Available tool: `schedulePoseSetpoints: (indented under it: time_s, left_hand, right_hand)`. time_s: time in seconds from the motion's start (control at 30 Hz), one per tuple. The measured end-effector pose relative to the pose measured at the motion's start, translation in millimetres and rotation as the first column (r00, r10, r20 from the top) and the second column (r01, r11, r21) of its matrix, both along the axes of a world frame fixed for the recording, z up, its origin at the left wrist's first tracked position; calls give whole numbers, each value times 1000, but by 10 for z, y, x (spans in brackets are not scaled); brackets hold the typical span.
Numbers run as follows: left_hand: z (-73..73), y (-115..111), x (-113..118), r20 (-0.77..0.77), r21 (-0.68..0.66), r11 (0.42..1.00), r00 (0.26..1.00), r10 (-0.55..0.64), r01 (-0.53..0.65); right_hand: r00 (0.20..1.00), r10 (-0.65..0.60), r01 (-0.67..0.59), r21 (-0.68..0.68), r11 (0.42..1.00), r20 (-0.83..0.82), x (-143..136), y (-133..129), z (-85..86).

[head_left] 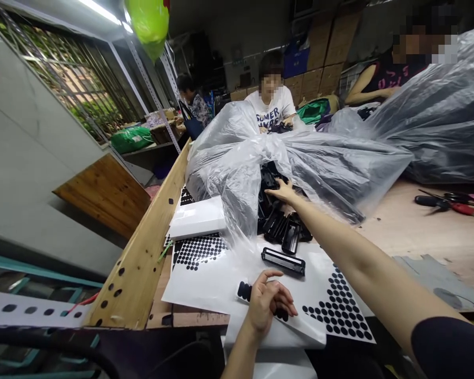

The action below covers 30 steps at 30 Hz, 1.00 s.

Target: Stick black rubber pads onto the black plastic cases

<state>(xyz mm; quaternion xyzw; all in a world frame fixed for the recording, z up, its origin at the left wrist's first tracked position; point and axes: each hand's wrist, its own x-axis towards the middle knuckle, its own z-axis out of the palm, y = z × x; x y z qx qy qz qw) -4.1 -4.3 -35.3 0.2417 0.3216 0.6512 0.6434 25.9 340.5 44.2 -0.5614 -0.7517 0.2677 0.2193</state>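
My right hand [283, 191] reaches forward to a pile of black plastic parts [274, 223] at the mouth of a large clear plastic bag [229, 158]. Its fingers are spread over the parts, and no part is visibly gripped. My left hand [265, 302] rests near the table's front edge, its fingers loosely bent and apart. Beneath it lies a white strip [306, 331] with black round stickers, partly hidden by the hand. One long black plastic part [283, 261] with a pale strip along it sits alone on a white sticker sheet [205, 289] just beyond my left hand.
A white stack [197, 218] lies at the left beside a wooden side board [142, 252]. Black-handled and red-handled tools [450, 202] lie at the right. A person in a white shirt [272, 108] sits opposite; others are farther back. Another big bag [450, 116] fills the right.
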Motion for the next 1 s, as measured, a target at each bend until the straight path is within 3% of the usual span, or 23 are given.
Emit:
schedulePoseSetpoints:
  time_s: [0.27,0.47,0.6,0.73,0.8,0.9,0.93,1.0]
  left_hand:
    - [100,1,-29,24,-26,1000,1000,8,-7]
    - [142,-14,-26,7,-35,999,1000,15,-14]
    - [159,-28,-23,-29,-24,1000,1000,-2,2]
    - [164,-39,-11,-95,-17,1000,995,-24,22]
    - [172,-42,7,-137,-17,999,990,-31,29]
    - [208,-46,45,-211,-39,999,977,-29,21]
    - [223,-47,58,-233,-48,999,972,-26,15]
    - [244,-49,78,-264,-53,999,964,-20,7]
  right_hand:
    - [968,248,-249,-83,965,-24,152,-478,-85]
    - [901,416,-426,-67,902,-120,606,-925,108]
    - [941,321,-325,-22,945,-108,1175,-1286,169]
    - [948,314,-315,23,949,46,1625,-1783,-75]
    - [963,266,-268,91,959,27,1754,-2017,-211]
    - [973,48,-37,55,998,-228,1865,-2301,-256]
    - [927,-48,39,-32,999,-371,1882,-2383,-226]
    - [742,-254,74,-300,951,-620,1885,-2538,-136]
